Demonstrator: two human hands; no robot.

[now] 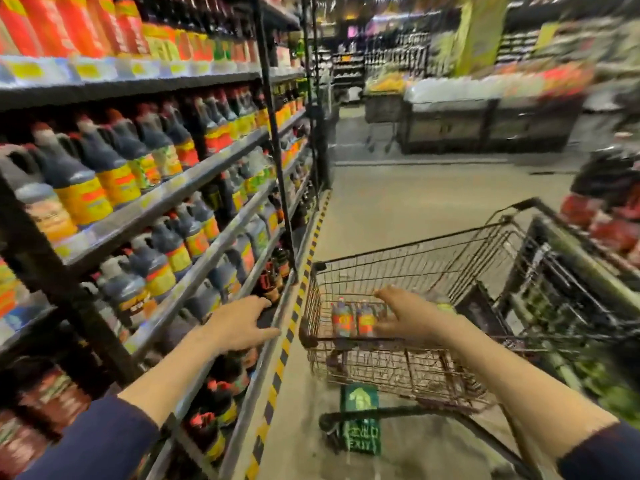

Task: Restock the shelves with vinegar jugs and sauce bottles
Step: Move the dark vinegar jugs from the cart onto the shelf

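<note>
Head view, supermarket aisle. My left hand extends over the front rail of a low shelf on the left; its fingers are straight and slightly spread and grasp nothing. Whether the fingertips touch the rail cannot be told through the blur. Just beyond this hand stand small dark sauce bottles with red caps at the shelf's front edge.

My right hand is held out inside the shopping cart, which stands on the right half of the aisle, close to the shelves. This hand is released too, palm down and fingers loosely extended, just beside and above two cart bottles with orange labels that stand upright on the basket floor. The blur hides whether there is contact. Both forearms are bare, with dark blue sleeves at the near edge.

The shelves run from near left to far centre. They are packed with dark vinegar jugs with yellow and orange labels, and an orange-labelled row stands on the top tier. Yellow-and-black hazard tape edges the base of the shelving. A green floor sign marked EXIT lies under the cart. Produce stands fill the far right, blurred.
</note>
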